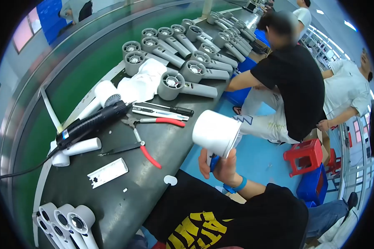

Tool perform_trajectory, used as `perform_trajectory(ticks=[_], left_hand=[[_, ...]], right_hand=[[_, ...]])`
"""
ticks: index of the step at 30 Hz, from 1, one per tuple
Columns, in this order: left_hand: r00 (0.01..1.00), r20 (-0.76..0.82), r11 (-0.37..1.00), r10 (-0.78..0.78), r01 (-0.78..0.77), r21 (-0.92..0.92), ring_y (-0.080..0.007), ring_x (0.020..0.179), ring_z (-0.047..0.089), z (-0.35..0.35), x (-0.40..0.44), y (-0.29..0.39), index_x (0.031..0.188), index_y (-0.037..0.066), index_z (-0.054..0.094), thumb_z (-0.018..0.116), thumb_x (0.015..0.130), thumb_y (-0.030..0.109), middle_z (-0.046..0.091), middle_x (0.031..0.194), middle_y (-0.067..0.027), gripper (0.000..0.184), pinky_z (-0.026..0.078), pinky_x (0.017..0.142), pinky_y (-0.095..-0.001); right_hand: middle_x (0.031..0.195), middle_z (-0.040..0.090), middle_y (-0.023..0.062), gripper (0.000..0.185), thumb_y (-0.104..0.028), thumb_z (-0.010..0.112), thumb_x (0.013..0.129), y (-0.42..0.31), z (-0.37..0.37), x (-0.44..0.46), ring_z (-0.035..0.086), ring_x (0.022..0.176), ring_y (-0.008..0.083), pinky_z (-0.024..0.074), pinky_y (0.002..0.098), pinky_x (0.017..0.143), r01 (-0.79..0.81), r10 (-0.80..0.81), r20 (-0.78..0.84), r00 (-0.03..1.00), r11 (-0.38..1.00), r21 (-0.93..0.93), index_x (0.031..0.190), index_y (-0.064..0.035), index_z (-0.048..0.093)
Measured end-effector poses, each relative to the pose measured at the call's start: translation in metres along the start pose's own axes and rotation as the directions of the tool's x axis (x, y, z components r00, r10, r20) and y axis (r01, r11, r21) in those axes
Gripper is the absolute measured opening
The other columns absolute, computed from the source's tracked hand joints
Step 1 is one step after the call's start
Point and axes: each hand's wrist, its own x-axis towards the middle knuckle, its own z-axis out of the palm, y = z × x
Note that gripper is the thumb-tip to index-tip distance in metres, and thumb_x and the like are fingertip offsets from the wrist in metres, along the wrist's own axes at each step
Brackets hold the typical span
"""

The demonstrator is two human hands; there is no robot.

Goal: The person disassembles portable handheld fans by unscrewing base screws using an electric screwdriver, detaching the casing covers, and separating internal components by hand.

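My right hand [224,168], with a blue band on its wrist, is raised beside the table edge. Its fingers are closed round the lower part of a white, cup-shaped fan housing [215,132], tilted in the air. A small blue part [214,162] shows between the fingers; what it belongs to I cannot make out. My left hand is out of view. On the table nearest the held piece lie red-handled pliers [170,121], a black screwdriver [180,111] and a white flat cover piece [108,172].
Rows of grey handheld fans [171,85] fill the far table. A black corded heat tool [95,124] rests beside white housings [141,83]. More fans [79,220] stand near left. A seated co-worker [291,79] and a red stool [303,155] are at right.
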Motion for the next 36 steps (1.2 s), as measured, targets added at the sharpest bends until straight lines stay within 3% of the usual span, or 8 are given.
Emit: perform_trajectory(ticks=[8, 10, 12, 14, 19, 23, 27, 36], left_hand=[[0.988, -0.155, 0.801, -0.014, 0.104, 0.590, -0.0159, 0.058, 0.044, 0.013, 0.009, -0.006, 0.074, 0.009, 0.052, 0.055, 0.083, 0.006, 0.049, 0.072, -0.0072, 0.010, 0.037, 0.048, -0.0290], [0.979, -0.203, 0.694, 0.006, 0.142, 0.705, -0.0155, 0.058, 0.043, 0.016, 0.010, -0.006, 0.074, 0.008, 0.052, 0.055, 0.083, 0.005, 0.048, 0.072, -0.0069, 0.010, 0.037, 0.049, -0.0291], [0.955, -0.164, 0.066, -0.247, 0.186, 0.980, -0.0153, 0.064, 0.043, 0.020, 0.026, -0.024, 0.079, 0.007, 0.050, 0.056, 0.086, 0.005, 0.046, 0.075, -0.0054, 0.009, 0.039, 0.058, -0.0313], [0.853, -0.365, -0.063, -0.374, 0.369, 0.927, -0.0176, 0.092, 0.055, 0.014, 0.026, -0.039, 0.110, -0.003, 0.055, 0.077, 0.074, 0.032, 0.055, 0.114, -0.0128, 0.055, 0.043, 0.076, -0.0287], [0.722, -0.413, 0.402, -0.555, 0.668, 0.627, -0.0258, 0.119, 0.050, 0.026, 0.037, -0.106, 0.137, -0.002, 0.033, 0.088, 0.062, 0.032, 0.051, 0.128, -0.0178, 0.099, 0.038, 0.101, -0.0388], [0.709, -0.465, 0.632, -0.530, 0.696, 0.342, -0.0275, 0.096, 0.061, 0.023, 0.038, -0.132, 0.117, -0.005, 0.048, 0.058, 0.092, 0.013, 0.060, 0.087, -0.0098, 0.032, 0.043, 0.098, -0.0463], [0.723, -0.503, 0.672, -0.474, 0.666, 0.323, -0.0183, 0.083, 0.063, 0.002, 0.042, -0.119, 0.122, -0.001, 0.045, 0.049, 0.099, 0.026, 0.050, 0.077, -0.0009, 0.037, 0.048, 0.084, -0.0404], [0.467, -0.411, 0.560, -0.783, 0.817, -0.139, -0.0167, 0.072, 0.046, -0.012, 0.035, -0.113, 0.086, 0.005, 0.049, 0.056, 0.090, 0.009, 0.047, 0.081, -0.0054, 0.009, 0.040, 0.070, -0.0332]], right_hand=[[0.056, 0.048, 0.0043, 0.071, -0.070, 0.028, 0.091, 0.011, -0.030, 0.021, 0.047, 0.043, 0.0137, 0.0369, 0.0244, 0.042, -0.067, 0.078, -0.034, 0.996, 0.964, 0.259, 0.088, -0.0020, 0.050], [0.065, 0.054, 0.0038, 0.042, -0.044, 0.056, 0.092, 0.001, -0.044, 0.036, 0.052, 0.053, 0.0096, 0.0403, 0.0233, 0.048, 0.028, -0.038, -0.049, 0.998, 0.982, -0.184, 0.090, -0.0015, 0.053], [0.072, 0.059, 0.0037, 0.019, -0.012, 0.067, 0.084, -0.022, -0.037, 0.050, 0.055, 0.056, 0.0079, 0.0426, 0.0227, 0.051, -0.068, 0.036, -0.119, 0.992, 0.958, -0.278, 0.090, -0.0003, 0.054], [0.077, 0.060, 0.0039, 0.019, -0.011, 0.067, 0.084, -0.037, -0.037, 0.057, 0.056, 0.057, 0.0080, 0.0447, 0.0235, 0.051, -0.083, 0.079, -0.027, 0.997, 0.942, -0.325, 0.096, 0.0005, 0.056], [0.083, 0.063, 0.0093, 0.038, -0.018, 0.063, 0.090, -0.069, 0.005, 0.039, 0.059, 0.057, 0.0117, 0.0496, 0.0278, 0.054, -0.004, 0.146, 0.463, 0.874, 0.956, -0.293, 0.122, -0.0014, 0.052], [0.088, 0.066, 0.0108, 0.033, -0.021, 0.066, 0.086, -0.091, -0.007, 0.055, 0.062, 0.083, 0.0271, 0.0490, 0.0369, 0.077, 0.142, 0.273, 0.680, 0.680, 0.861, -0.488, 0.113, -0.0039, 0.058], [0.132, 0.046, 0.0166, 0.057, -0.030, 0.075, 0.073, -0.067, -0.066, 0.119, 0.041, 0.123, 0.0386, 0.0347, 0.0476, 0.101, 0.350, -0.485, 0.301, 0.821, 0.010, -0.937, 0.123, -0.0106, 0.055], [0.152, 0.019, 0.0217, 0.087, -0.049, 0.069, 0.076, -0.017, -0.087, 0.149, 0.016, 0.141, 0.0422, 0.0118, 0.0592, 0.112, 0.235, -0.343, 0.212, 0.915, 0.026, -0.972, 0.145, -0.0148, 0.030]])
